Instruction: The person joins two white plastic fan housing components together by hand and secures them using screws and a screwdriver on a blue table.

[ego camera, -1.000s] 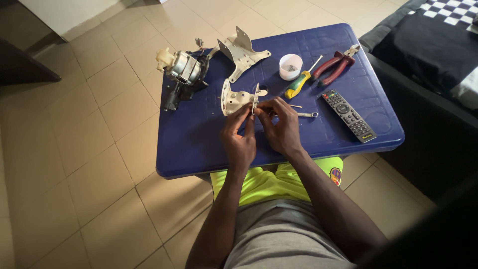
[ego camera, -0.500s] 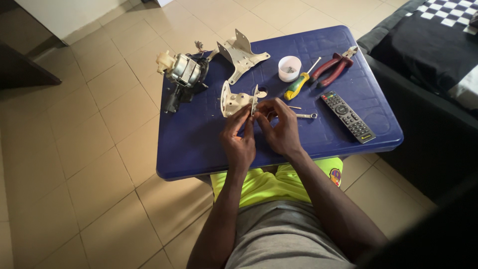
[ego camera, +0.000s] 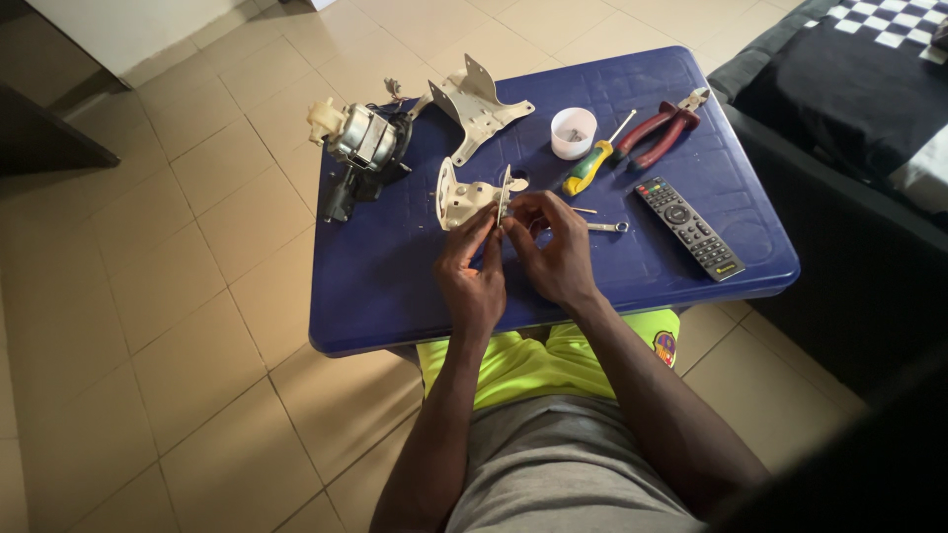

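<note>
My left hand and my right hand meet over the middle of a blue plastic table. Together their fingertips pinch a small thin metal piece, held upright. Just behind it lies a cream plastic bracket. A small wrench rests on the table beside my right hand.
A small electric motor sits at the table's far left, a second cream bracket behind. A white cup, yellow-green screwdriver, red pliers and a black remote lie right. A dark sofa stands beside the table.
Both hands stay together on the small metal piece with only slight finger movement. The view has shifted a little.
</note>
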